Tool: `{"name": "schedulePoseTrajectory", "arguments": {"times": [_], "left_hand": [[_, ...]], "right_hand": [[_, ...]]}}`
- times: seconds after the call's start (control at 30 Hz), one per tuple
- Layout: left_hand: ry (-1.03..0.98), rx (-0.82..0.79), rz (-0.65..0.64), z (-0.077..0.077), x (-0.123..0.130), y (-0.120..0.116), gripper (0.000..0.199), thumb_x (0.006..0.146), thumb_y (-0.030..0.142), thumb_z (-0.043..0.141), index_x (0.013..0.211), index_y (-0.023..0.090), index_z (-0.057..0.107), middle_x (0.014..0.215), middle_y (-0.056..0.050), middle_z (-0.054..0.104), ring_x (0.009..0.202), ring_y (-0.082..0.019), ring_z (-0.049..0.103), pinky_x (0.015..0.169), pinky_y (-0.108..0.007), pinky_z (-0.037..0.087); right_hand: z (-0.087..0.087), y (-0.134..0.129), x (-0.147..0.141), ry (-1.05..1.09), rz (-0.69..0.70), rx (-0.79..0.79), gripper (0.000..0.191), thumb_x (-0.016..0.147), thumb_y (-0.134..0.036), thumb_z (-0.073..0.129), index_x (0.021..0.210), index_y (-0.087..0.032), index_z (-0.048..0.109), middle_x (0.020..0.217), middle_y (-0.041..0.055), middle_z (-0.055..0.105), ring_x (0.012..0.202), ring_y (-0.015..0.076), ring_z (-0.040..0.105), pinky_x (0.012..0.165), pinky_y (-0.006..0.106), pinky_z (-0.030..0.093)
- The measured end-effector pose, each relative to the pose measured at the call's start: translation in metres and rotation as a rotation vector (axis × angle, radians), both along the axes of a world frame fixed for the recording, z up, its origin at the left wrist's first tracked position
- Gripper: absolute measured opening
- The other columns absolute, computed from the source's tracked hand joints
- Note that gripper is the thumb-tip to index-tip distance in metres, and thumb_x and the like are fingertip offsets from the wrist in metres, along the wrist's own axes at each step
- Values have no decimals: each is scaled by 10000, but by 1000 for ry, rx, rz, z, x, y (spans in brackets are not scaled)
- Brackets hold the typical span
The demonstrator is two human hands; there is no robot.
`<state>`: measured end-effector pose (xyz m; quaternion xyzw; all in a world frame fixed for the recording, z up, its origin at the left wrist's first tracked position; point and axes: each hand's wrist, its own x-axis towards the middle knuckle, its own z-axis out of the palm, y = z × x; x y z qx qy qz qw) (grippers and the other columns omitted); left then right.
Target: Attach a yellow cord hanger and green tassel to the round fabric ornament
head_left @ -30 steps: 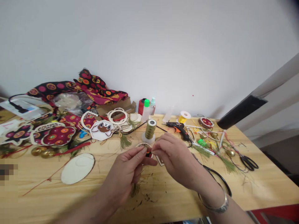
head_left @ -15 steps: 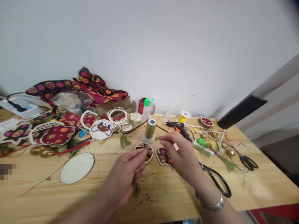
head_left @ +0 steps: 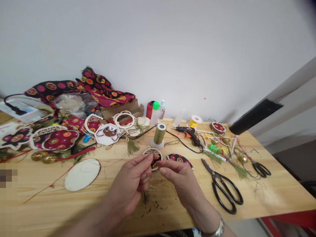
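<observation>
My left hand [head_left: 135, 174] is closed, thumb and forefinger pinched on something too small to make out, with a green tassel [head_left: 145, 197] hanging below its fingers. Close by on the right, my right hand [head_left: 181, 179] has thumb and forefinger near each other at the left fingertips; whether thread lies between them is too small to tell. Just behind the fingertips is a round wooden frame [head_left: 158, 153] with patterned fabric, partly hidden. A spool of olive thread [head_left: 160, 134] stands upright beyond it. The patterned fabric piece [head_left: 179, 159] lies behind my right hand.
Large black scissors [head_left: 223, 187] lie open at the right, smaller scissors [head_left: 261, 168] farther right. A glue gun [head_left: 189, 134] and yellow spool [head_left: 195, 121] are behind. An oval white disc [head_left: 82, 175] lies left, below wooden ornaments [head_left: 60, 141] and a lamb-faced piece [head_left: 108, 134].
My right hand has moved left and down to my left fingertips, uncovering the large scissors and more of the fabric piece. My left hand stays nearly in place, still pinched.
</observation>
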<state>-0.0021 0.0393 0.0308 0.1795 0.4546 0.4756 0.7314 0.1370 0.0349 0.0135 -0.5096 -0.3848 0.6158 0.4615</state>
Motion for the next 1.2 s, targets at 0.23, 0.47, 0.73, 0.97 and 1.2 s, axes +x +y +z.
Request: {"name": "schedulePoseTrajectory", "arguments": {"times": [0.23,0.47,0.73,0.97,1.2], "left_hand": [[32,-8,-18,-4,-1,0,274,627,337,790,778,139,675,437,115,321,402,-23,179,372,-134,146],[113,32,-112,-9,-2,-1,290,679,406,741,778,140,683,443,110,291,417,-33,149,388,-151,109],[206,60,-141,-6,1,-5,297,678,422,738,671,139,651,470,100,289,430,-44,172,383,-157,129],[261,69,-145,-7,3,-6,313,667,439,738,725,134,696,479,99,277,434,-45,175,384,-160,130],[260,73,-154,-8,3,-10,330,658,454,741,732,133,717,475,103,252,438,-47,163,386,-163,128]], "right_hand": [[-3,2,-1,-160,2,166,65,639,-242,741,611,-184,731,590,2,650,587,142,544,604,281,434],[9,0,1,-646,-98,748,125,773,-118,647,725,-215,710,690,27,644,726,181,548,676,325,447],[14,4,6,-835,-50,862,123,802,-111,635,761,-216,685,718,27,627,751,190,517,662,327,438],[16,7,11,-857,67,805,133,828,-96,596,772,-198,661,763,34,618,802,195,516,710,336,437],[15,12,14,-760,88,715,139,822,-99,590,744,-195,654,776,31,623,818,186,544,739,321,446]]}}
